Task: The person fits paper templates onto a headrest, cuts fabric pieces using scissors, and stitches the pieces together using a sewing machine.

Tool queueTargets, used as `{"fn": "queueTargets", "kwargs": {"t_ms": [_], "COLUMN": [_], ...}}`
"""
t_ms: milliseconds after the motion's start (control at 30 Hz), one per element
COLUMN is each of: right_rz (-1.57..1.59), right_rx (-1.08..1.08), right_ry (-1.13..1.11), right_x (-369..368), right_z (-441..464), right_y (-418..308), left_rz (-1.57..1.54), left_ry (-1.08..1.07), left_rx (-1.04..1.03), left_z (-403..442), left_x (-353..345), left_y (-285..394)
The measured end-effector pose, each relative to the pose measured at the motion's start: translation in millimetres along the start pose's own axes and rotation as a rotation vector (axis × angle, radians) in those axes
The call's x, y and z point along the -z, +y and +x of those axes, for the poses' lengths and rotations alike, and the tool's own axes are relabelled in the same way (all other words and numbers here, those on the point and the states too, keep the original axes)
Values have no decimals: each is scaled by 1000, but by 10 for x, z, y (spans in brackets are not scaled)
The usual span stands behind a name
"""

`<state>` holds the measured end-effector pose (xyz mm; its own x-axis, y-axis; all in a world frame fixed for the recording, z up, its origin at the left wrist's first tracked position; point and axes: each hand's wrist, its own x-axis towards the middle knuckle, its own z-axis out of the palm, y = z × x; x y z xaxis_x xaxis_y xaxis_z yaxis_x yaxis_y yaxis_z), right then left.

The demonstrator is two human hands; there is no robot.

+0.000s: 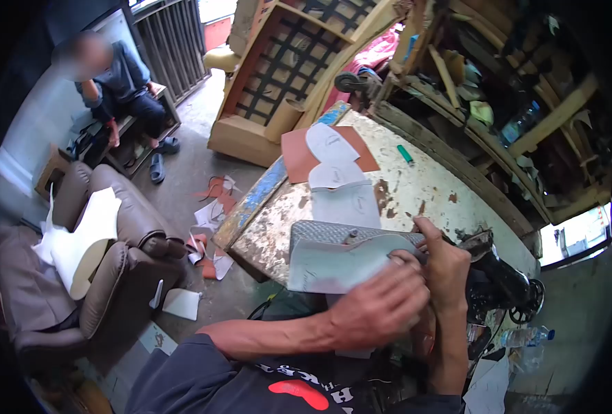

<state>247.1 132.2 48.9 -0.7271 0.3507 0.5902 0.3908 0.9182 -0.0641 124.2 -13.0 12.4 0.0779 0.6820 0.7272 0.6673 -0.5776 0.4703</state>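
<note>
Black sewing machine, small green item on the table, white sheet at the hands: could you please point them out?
Black sewing machine (504, 279): head view, on its black body.
Small green item (404, 152): head view, on its green body.
White sheet (340, 265): head view, on its broad face.

Right hand (446, 269) at pale sheet (333, 265)

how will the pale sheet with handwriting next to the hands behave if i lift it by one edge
The pale sheet looks thin, so it is probably light for its size. Its wavy upper edge suggests it bends easily. The grey textured piece behind it may lift too; I can't tell if they're joined.
</note>
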Motion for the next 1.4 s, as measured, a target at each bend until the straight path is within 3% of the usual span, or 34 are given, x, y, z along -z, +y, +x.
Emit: {"fn": "queueTargets", "kwargs": {"t_ms": [133,267,367,433,500,633,700,867,1267,1400], "right_rz": [75,104,379,453,449,154,-23,-181,-129,-123], "right_rx": [9,-36,-326,-466,-496,-505,-205,-127,-165,-210], "right_ry": [29,-126,-283,-595,-628,-483,-198,-104,-84,73], "right_x": [37,105,432,793,879,900,721,391,368,524], "right_z": [15,-37,-34,-23,-193,-350,-371,-346,-476,-543], "right_y": [-11,89,143,255,451,607,684,659,714,498], "left_rz": [82,71,133,152,180,236,300,508,757,830], "left_ry": [-128,-219,-223,-337,-357,-430,-418,-421,-459,-447], "left_rx": [47,138,179,217,190,158,181,129,162,124], "left_z": [7,76,85,86,36,61,40,63,275,249], "left_x": [36,75,121,183,141,116,84,-15,-323,-352], "left_y": [-75,-15,-77,-50,-30,87,125,174,101,40]}}
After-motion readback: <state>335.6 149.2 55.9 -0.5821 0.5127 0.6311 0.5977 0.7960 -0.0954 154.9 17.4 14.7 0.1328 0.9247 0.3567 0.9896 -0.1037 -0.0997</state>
